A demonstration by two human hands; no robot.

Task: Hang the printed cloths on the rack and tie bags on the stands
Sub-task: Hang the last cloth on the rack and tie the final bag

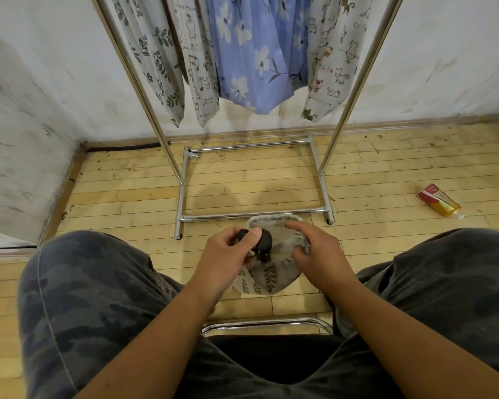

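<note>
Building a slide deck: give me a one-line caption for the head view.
Seated before the rack of hung cloths, left hand holds a black clip, right hand grips a leaf-print cloth.

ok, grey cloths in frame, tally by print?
Leaf print: 2, the hanging leaf cloth and the held leaf cloth
Cat print: 2, the left cat cloth and the right cat cloth
Total: 4

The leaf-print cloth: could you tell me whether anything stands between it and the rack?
Nothing visible does. The right hand grips the leaf-print cloth in front of the rack, and the left hand holds a black object next to it. The rack's top rail is out of frame, so free space there cannot be told.
</note>
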